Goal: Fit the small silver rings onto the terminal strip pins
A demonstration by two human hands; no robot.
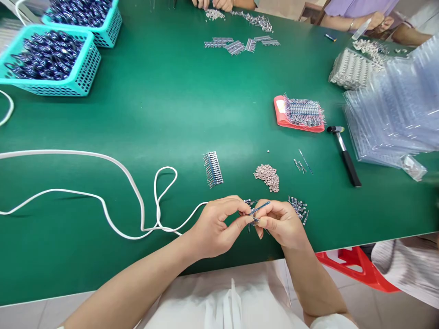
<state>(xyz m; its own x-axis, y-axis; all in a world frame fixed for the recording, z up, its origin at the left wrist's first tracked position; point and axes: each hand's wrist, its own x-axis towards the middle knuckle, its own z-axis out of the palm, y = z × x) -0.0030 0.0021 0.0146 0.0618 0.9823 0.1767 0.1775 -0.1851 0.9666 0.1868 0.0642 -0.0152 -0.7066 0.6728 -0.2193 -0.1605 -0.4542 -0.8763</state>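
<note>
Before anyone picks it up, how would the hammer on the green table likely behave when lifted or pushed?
The hammer would probably feel head-heavy, its thick head topping a narrow shaft. It should stay stiff: shaft and handle run straight. Pushed, it might pivot rather than roll, since the head juts crosswise.

From my remote seat I look into a small-parts assembly workshop: a broad, smooth green worktable (171, 105), turquoise perforated plastic baskets (84, 75) heaped with glossy dark-blue parts (51, 52) at ten o'clock, a black-handled hammer (350, 167) at three, co-workers' bare hands (377, 20) at twelve and two.
</note>
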